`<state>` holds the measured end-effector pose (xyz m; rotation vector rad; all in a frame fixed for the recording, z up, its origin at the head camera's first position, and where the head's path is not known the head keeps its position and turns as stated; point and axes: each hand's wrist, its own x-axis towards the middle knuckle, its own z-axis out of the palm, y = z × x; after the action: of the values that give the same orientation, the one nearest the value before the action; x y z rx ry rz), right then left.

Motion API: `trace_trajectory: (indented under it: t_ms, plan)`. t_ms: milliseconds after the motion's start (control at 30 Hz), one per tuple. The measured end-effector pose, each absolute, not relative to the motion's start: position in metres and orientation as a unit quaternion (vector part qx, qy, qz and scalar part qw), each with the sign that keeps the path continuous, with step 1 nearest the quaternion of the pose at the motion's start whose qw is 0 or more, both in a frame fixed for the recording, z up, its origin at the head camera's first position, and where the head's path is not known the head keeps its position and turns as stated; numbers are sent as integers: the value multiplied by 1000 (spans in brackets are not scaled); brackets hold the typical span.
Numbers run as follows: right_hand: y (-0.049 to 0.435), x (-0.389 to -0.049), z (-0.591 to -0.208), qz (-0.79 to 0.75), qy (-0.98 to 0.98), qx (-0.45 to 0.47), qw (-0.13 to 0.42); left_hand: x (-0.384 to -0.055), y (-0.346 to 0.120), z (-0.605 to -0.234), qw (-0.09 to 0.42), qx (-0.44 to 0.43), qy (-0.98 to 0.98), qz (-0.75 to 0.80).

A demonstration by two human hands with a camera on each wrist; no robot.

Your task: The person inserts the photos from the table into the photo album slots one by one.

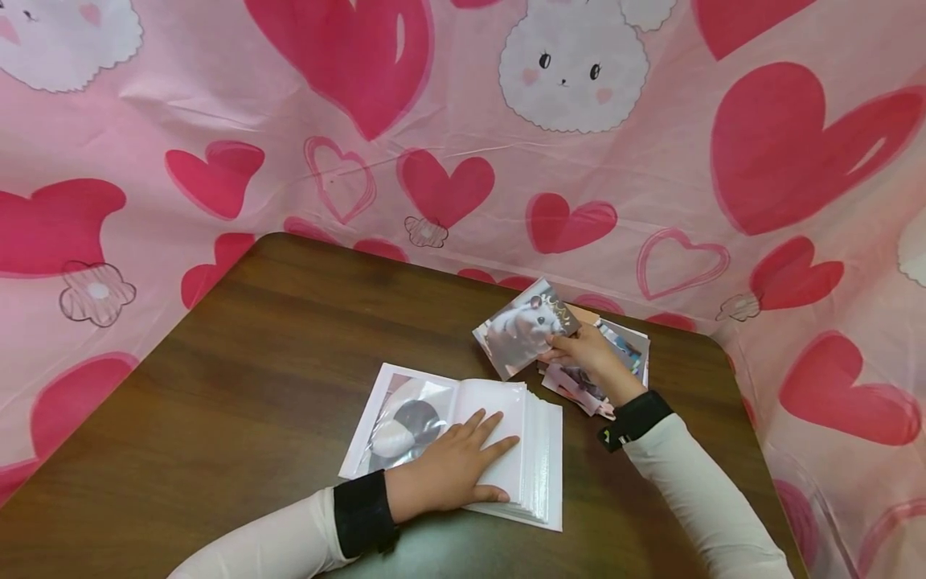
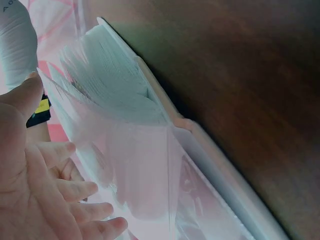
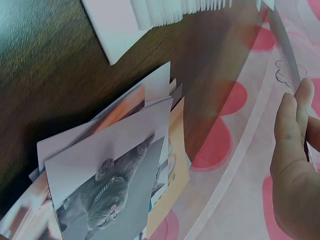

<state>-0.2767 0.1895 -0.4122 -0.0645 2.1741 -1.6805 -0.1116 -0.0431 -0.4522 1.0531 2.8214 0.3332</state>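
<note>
A photo album [image 1: 548,450] lies spread on the table, a picture in the clear sleeve of its left side and a thick block of sleeves on its right. Fingers apart, my left hand [image 1: 456,462] rests flat across the album's blank page. In the left wrist view its fingertips are close to the sleeves [image 2: 110,80], whose edges fan out. My right hand [image 1: 589,354] pinches a photo [image 1: 517,330] of a white animal with a gold crown by its right edge. This photo is raised beside a loose pile of photos [image 3: 110,185], topped by a grey cat picture.
The brown wooden table [image 1: 217,386] runs back to a pink cloth backdrop [image 1: 477,104] printed with hearts, which hangs behind and along both sides. The photo pile sits by the table's far right edge, behind the album.
</note>
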Motion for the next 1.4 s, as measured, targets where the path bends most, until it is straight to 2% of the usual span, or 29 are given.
trace_trajectory:
  t_ms: [467,633,833,933,1067,1167,1267,1400]
  plan:
    - [170,-272,-422,-519,808,-64,272,-110,-43,-452,73,338,932,111]
    - [155,-270,-425,-453,848,-85,263,-110,-43,-452,72,341,929,124]
    - [162,-279,-411,-374,886,-118,247,-111,-41,-457,69,341,931,115]
    - [164,-285,-404,-336,893,-136,267,-110,-38,-460,71,340,932,105]
    - [158,-288,-403,-292,890,-122,327,-109,-35,-462,72,339,933,102]
    - [152,-288,-405,-259,894,-112,347,-109,-35,-462,69,345,931,97]
    - [150,-290,-409,-258,902,-115,327,-109,-39,-461,75,360,924,101]
    - [150,-295,-413,-326,906,-102,249,-107,-49,-458,79,387,911,116]
